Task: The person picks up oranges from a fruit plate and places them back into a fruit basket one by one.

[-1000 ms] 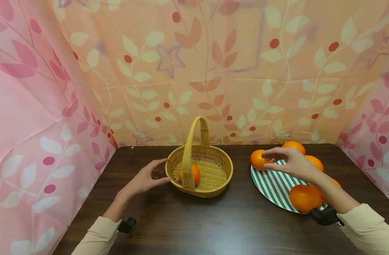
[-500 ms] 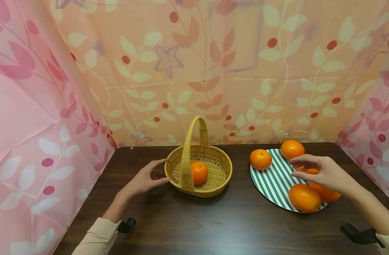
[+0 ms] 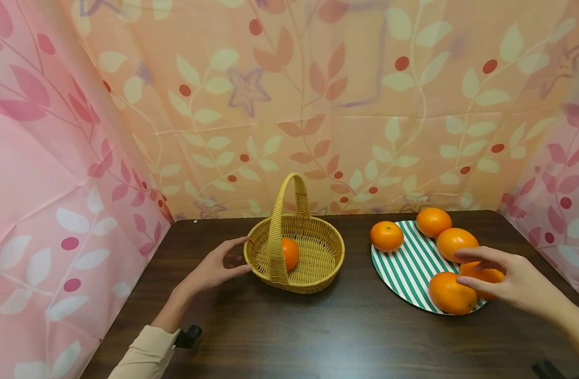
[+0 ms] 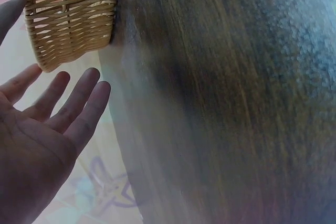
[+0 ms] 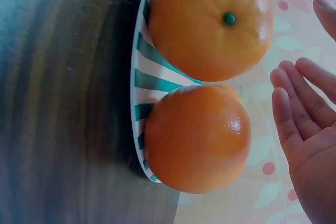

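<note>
In the head view, a yellow wicker basket (image 3: 334,266) with a tall arched handle stands on the dark table, and one orange (image 3: 291,255) lies inside, partly behind the handle. My left hand (image 3: 218,267) rests against the basket's left side, thumb and a fingertip at the rim. The left wrist view shows its other fingers extended and the basket (image 4: 73,22) beside them. At the right, my right hand (image 3: 519,276) hovers over a partly covered orange (image 3: 481,279), fingers loosely bent, holding nothing. In the right wrist view the palm lies apart from two oranges, the upper one (image 5: 210,24) with a green stem.
A round green-and-white striped plate (image 3: 405,273) bears several oranges around its edge, among them a front orange (image 3: 452,293), a left orange (image 3: 386,236) and a back orange (image 3: 433,222). Patterned cloth (image 3: 317,105) hangs behind the table (image 3: 289,337) and at both sides.
My right hand has moved right and nearer, from the left orange across the plate. The orange in the basket rolled right, then slightly back left. My left hand has stayed at the basket.
</note>
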`<state>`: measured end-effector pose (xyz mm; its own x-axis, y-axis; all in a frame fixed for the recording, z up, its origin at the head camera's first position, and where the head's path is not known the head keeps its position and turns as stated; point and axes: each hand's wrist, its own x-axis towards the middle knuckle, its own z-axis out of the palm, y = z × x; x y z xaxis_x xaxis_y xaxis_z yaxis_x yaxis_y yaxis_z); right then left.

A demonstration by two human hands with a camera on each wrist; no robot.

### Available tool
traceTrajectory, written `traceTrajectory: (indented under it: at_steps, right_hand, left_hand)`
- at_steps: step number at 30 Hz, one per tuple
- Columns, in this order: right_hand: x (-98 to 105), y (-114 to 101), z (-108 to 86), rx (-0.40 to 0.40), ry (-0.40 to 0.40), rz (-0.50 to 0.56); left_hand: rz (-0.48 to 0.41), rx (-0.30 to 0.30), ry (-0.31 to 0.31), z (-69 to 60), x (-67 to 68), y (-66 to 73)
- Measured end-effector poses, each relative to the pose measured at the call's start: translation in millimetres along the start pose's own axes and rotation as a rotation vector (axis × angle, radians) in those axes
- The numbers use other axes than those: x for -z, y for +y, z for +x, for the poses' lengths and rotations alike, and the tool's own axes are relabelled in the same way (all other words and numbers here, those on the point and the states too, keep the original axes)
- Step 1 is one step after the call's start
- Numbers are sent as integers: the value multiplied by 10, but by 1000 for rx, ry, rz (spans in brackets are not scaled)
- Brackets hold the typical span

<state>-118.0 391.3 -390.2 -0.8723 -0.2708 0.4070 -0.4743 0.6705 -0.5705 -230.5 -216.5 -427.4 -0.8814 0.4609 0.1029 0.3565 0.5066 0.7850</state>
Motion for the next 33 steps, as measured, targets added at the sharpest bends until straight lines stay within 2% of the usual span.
traceTrajectory:
  at_steps: [7, 14, 22, 33]
  right_hand:
    - [-52, -19, -83, 49, 42, -89]
    - [-94, 6, -123, 110, 40, -172]
    - [-167, -26, -167, 103, 18, -218]
    - [-222, -16, -180, 112, 26, -256]
  left_hand:
    - [11, -3, -1, 6, 3, -3]
    - [13, -4, -3, 8, 6, -4]
    - [20, -5, -3, 6, -2, -25]
    - [15, -7, -5, 22, 1, -50]
